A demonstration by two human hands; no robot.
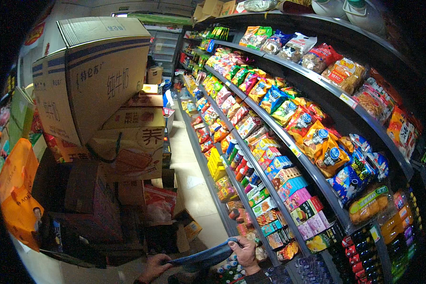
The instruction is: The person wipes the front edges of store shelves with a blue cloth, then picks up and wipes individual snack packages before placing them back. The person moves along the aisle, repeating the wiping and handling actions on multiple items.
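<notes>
A blue cloth [206, 252] is stretched between my two hands at the bottom of the view. My left hand [155, 267] pinches its left end between thumb and fingers. The right end is gripped by my right hand [244, 252], with the thumb on top. Below the cloth, several bottles with white and blue caps [230, 266] show on the floor side of the shelving. Part of the cloth's lower side lies in shadow.
Long shelves [298, 149] of bagged and boxed snacks run along the right. Stacked cardboard cartons [103, 78] stand at the left, beside an orange bag [19, 198]. Between them runs a narrow tiled aisle [191, 170], with an open carton [186, 227] at its near edge.
</notes>
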